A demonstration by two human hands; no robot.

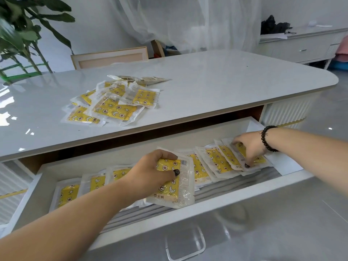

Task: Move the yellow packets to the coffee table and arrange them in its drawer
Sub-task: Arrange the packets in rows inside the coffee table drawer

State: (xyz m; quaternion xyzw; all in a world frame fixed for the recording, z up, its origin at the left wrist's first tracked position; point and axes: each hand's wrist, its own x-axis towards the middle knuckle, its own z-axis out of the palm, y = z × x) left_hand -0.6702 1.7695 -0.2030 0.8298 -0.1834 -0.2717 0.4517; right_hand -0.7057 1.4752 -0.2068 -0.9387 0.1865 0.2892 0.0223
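The yellow packets are lying in two places. One group (216,162) is standing in an overlapping, tilted row inside the open drawer (235,199) of the coffee table (207,87), running from the drawer's left end to its right end. A second group (113,104) is lying in a loose pile on the tabletop, left of centre, well apart from the drawer.

The left hand (156,169) is reaching into the middle of the drawer and is gripping one packet (175,187), with the fingers curled over its top edge and the thumb pressing on its face. This packet is leaning toward the camera, in front of the row, with its lower edge touching the drawer's front wall.

The right hand (248,147) is reaching into the right end of the drawer. Its fingers are curled around the last packet in the row (243,155), with the thumb at the packet's lower edge. A dark bead bracelet (265,138) is sitting on the right wrist.

A clear handle (185,243) is showing on the drawer front. Several pale grey sachets (141,79) are lying just behind the pile on the tabletop. A leafy plant (22,34) is standing beyond the table's left corner, and a white sideboard (301,48) is standing at the far right.
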